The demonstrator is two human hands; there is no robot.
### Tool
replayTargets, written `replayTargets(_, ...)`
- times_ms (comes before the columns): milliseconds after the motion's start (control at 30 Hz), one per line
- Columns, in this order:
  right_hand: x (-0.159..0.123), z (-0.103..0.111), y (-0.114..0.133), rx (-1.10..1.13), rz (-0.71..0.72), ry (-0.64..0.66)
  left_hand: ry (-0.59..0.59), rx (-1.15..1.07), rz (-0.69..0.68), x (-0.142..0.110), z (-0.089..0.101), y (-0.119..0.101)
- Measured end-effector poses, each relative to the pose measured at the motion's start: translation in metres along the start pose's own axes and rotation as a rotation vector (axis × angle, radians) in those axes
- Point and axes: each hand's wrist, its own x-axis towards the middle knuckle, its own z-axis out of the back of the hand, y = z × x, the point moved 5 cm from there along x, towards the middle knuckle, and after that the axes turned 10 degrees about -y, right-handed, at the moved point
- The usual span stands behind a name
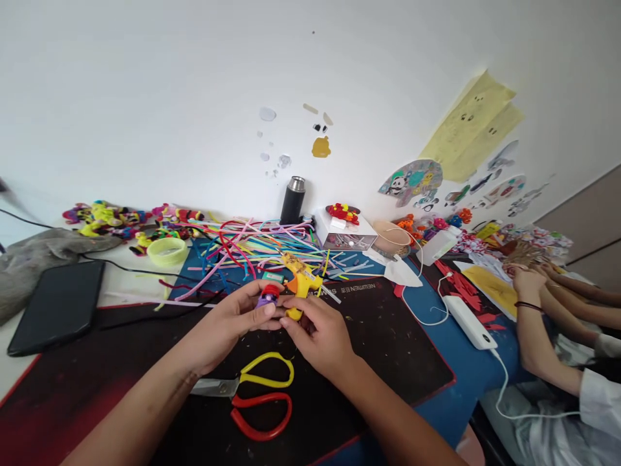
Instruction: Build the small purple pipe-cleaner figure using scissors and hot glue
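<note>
My left hand (233, 318) is closed around a small pipe-cleaner figure (268, 298) with a red top and a purple body. My right hand (323, 333) pinches at the figure's right side, thumb and fingers meeting there; its exact grip is partly hidden. Just behind those fingers is a yellow hot glue gun (305, 279) with an orange trigger, its handle running down to the fingertips. Below both hands, scissors (259, 401) with one yellow and one red handle lie spread on the black desk mat (388, 362).
Loose pipe cleaners (242, 249) cover the table's back. A black flask (293, 202) and a white drawer box (342, 233) stand by the wall. At left are a yellow tape roll (167, 251) and a black tablet (58, 304). A white power strip (468, 322) and another person's arms (538, 323) are at right.
</note>
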Motion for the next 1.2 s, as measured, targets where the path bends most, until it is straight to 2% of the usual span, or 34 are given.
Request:
replayTargets(100,0.002,0.001,-0.002,0.111,-0.032,-0.02,-0.005,-0.052,0.013,0.001,0.0,0.004)
replayTargets(233,0.005,0.0,-0.009,0.215,-0.147,-0.095,0.018,-0.111,0.04,0.001,-0.004,0.009)
replayTargets(433,0.005,-0.013,-0.019,0.355,-0.354,-0.127,0.017,-0.149,-0.031,0.0,-0.008,0.005)
replayTargets(733,0.005,-0.024,-0.029,0.66,-0.615,-0.248,0.002,-0.217,-0.071,-0.001,-0.006,0.007)
replayTargets(900,0.006,-0.034,-0.034,0.872,-0.757,-0.19,0.019,-0.187,-0.089,-0.005,-0.009,0.002)
replayTargets(1033,0.007,-0.037,-0.035,0.946,-0.821,-0.128,0.015,-0.143,-0.121,-0.006,-0.008,-0.002)
replayTargets(1200,0.005,-0.043,-0.031,0.977,-0.89,0.034,0.009,-0.048,-0.118,-0.006,-0.002,-0.004)
